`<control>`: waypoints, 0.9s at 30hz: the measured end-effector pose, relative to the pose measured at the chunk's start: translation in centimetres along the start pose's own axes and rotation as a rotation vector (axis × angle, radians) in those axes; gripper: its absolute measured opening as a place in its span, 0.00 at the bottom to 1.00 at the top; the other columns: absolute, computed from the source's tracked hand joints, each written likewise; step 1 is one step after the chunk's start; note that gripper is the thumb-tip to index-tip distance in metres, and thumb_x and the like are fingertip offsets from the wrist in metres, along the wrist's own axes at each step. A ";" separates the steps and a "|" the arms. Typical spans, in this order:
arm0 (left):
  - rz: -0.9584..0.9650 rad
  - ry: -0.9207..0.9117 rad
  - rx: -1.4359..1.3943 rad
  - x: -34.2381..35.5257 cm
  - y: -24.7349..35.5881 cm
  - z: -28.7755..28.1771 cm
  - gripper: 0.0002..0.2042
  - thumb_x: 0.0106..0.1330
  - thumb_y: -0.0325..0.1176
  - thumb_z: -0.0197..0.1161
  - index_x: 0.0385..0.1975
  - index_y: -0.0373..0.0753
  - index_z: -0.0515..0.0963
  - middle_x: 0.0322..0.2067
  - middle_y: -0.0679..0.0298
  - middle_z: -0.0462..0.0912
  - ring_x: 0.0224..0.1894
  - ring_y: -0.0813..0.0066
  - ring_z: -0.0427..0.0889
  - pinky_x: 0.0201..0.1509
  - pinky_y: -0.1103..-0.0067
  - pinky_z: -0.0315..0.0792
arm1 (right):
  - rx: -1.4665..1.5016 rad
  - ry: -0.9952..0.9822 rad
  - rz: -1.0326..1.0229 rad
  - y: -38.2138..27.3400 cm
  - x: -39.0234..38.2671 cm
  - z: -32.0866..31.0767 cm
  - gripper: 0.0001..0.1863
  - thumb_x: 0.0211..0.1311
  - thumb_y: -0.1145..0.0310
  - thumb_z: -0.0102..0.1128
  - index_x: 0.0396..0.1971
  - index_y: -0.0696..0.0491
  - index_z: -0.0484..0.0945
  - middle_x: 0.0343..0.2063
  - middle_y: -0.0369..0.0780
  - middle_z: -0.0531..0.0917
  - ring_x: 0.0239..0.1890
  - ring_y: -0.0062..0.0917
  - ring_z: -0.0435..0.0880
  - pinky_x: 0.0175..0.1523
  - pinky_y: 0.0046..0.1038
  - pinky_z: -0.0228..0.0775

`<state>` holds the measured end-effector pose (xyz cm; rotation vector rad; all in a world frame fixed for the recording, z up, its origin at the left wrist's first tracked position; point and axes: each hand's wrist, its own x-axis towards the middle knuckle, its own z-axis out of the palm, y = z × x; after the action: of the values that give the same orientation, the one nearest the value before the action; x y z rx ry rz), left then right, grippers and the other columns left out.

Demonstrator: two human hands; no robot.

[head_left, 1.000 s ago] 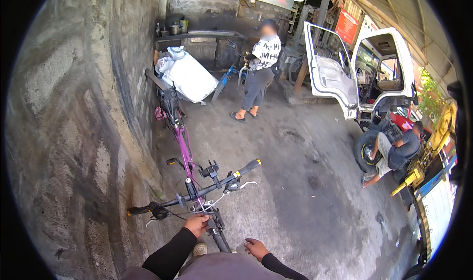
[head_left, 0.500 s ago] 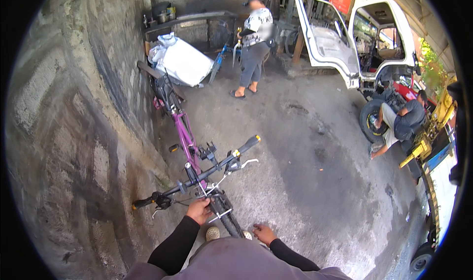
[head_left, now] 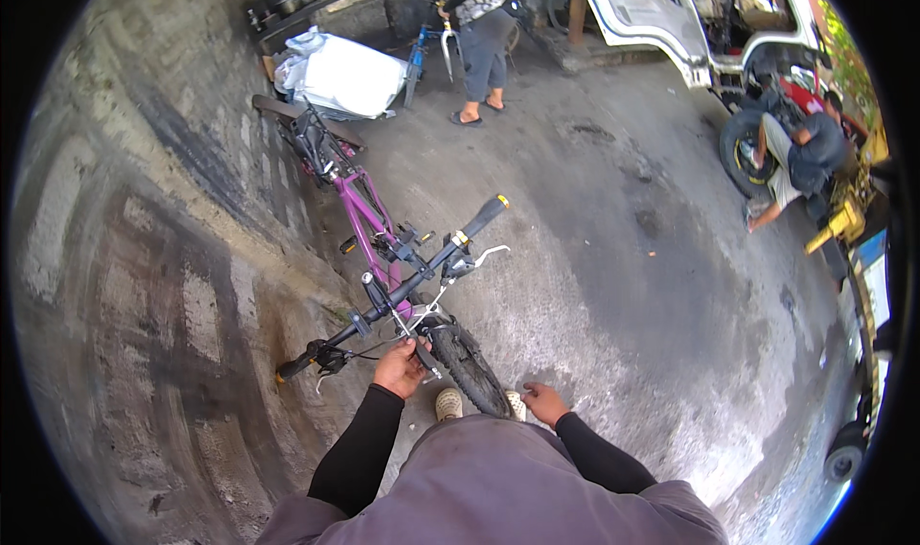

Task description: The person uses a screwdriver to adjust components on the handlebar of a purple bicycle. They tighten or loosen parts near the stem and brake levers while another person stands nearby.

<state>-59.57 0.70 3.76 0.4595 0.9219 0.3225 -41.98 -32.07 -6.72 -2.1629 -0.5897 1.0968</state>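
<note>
A purple bicycle (head_left: 369,221) leans along the stained concrete wall, its black handlebar (head_left: 402,281) turned across the frame. My left hand (head_left: 400,367) is closed on the front of the bike, just under the handlebar by the top of the front wheel (head_left: 471,370). My right hand (head_left: 543,401) hovers low beside that tyre, fingers slightly curled and holding nothing. Both arms are in black sleeves. One of my shoes (head_left: 448,403) shows beside the tyre.
A white sack (head_left: 347,73) lies behind the bicycle. A person (head_left: 482,37) stands by a blue bicycle at the back. Another person (head_left: 803,157) crouches by a motorbike wheel at the right, beside a white truck (head_left: 661,8) with its door open.
The view has tipped down and drawn closer to the bicycle. My left hand stays at the bike's front; my right hand has come down beside the front tyre.
</note>
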 end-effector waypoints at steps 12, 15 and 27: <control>0.061 0.040 0.182 0.7 -0.1 -0.8 0.07 0.78 0.34 0.61 0.49 0.41 0.77 0.44 0.65 0.85 0.49 0.70 0.85 0.56 0.69 0.80 | 0.024 0.037 -0.003 0.3 -0.8 -1.1 0.30 0.66 0.55 0.62 0.62 0.60 0.78 0.48 0.54 0.88 0.51 0.44 0.88 0.59 0.38 0.78; 0.024 0.007 0.200 -0.1 0.8 -0.1 0.07 0.79 0.33 0.60 0.50 0.41 0.77 0.46 0.64 0.85 0.52 0.67 0.84 0.57 0.69 0.79 | 0.035 0.030 -0.002 0.8 -0.7 -1.3 0.30 0.66 0.56 0.62 0.62 0.61 0.79 0.48 0.54 0.88 0.51 0.44 0.88 0.59 0.38 0.78; -0.010 -0.008 -0.094 -1.4 0.7 2.2 0.08 0.81 0.32 0.53 0.51 0.39 0.76 0.46 0.61 0.83 0.48 0.64 0.83 0.59 0.62 0.78 | 0.044 0.047 -0.007 4.7 1.4 -1.6 0.29 0.67 0.61 0.63 0.62 0.64 0.77 0.44 0.51 0.89 0.45 0.36 0.88 0.53 0.35 0.78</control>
<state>-58.59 0.13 6.19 0.3694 0.8967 0.3529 -39.35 -34.97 -10.05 -2.1413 -0.5460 1.0428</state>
